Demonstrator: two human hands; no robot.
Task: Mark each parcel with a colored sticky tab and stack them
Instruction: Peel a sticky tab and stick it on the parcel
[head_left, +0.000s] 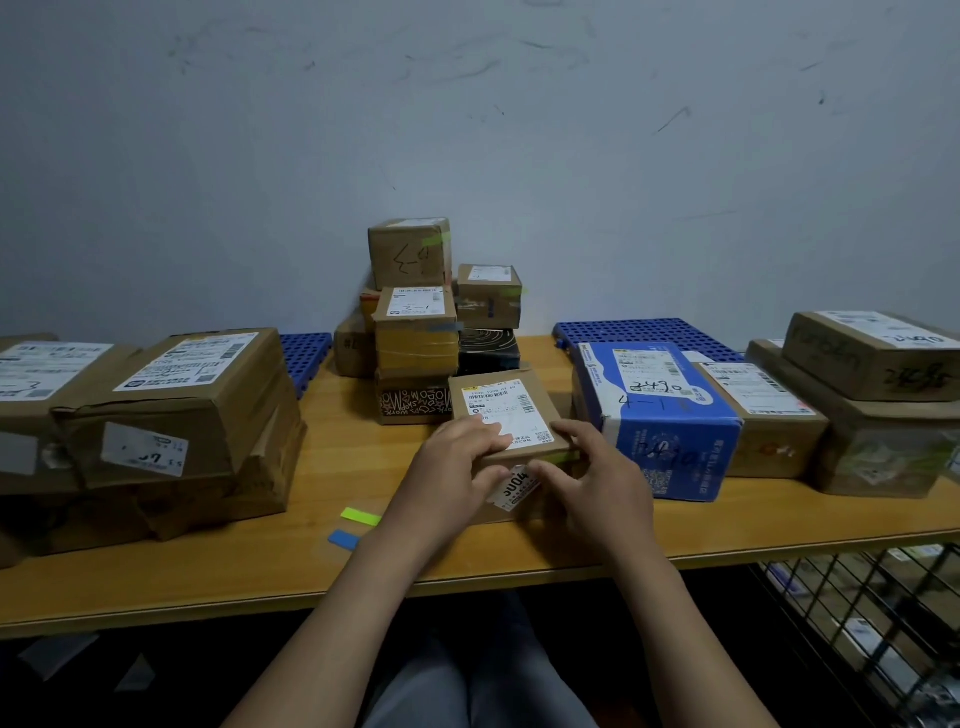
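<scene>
Blue pkg (675, 447) w/ handwritten "3490", "4-1".

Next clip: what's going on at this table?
A person holds a small brown parcel on the wooden table with both hands. The left hand grips its near left edge and the right hand its near right corner, where a green tab is stuck. A loose green tab and a blue tab lie to the left. A stack of parcels stands behind, by the wall.
</scene>
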